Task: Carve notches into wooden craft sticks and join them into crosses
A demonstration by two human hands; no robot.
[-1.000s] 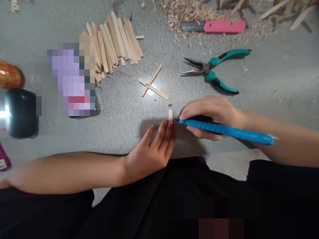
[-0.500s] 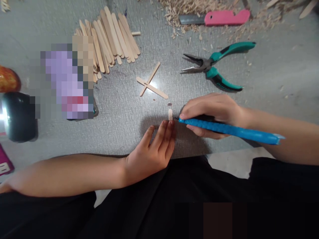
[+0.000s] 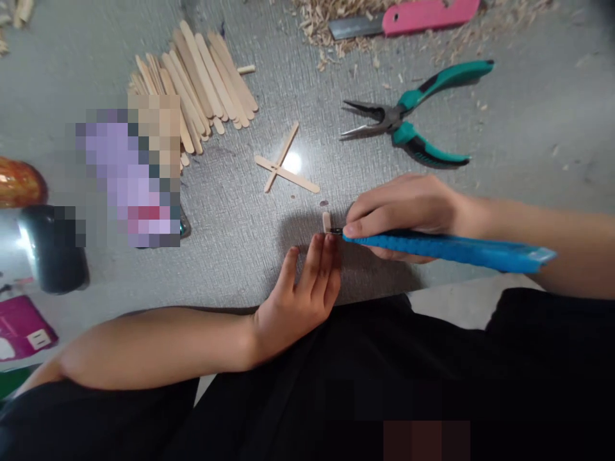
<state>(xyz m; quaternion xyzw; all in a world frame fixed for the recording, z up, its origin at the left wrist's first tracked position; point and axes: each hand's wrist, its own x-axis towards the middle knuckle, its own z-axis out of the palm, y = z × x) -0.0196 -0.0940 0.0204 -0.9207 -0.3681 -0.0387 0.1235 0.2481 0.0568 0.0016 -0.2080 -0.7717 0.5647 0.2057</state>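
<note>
My right hand [image 3: 408, 214] is closed around a blue snap-off utility knife [image 3: 451, 250]. Its blade tip touches a short end of a wooden craft stick [image 3: 327, 221] on the table. My left hand [image 3: 300, 291] holds that stick down under its fingertips, with the index finger spread apart from the others; the rest of the stick is hidden beneath the hand. Just beyond, two craft sticks lie crossed as an X [image 3: 277, 169]. Needle-nose pliers [image 3: 391, 120] with teal and black handles lie with jaws apart, above my right hand.
A pile of craft sticks [image 3: 206, 83] lies at the upper left. Near it are a blurred purple item [image 3: 115, 173], a dark rounded object [image 3: 52, 256] and a magenta item [image 3: 26, 326]. A pink cutter [image 3: 427, 16] lies among wood shavings [image 3: 317, 25] on the grey table [image 3: 230, 198].
The view has shifted slightly, bringing more of the left side into sight. My right hand and the knife have tilted a little; the blade stays at the stick beside my left fingertips.
</note>
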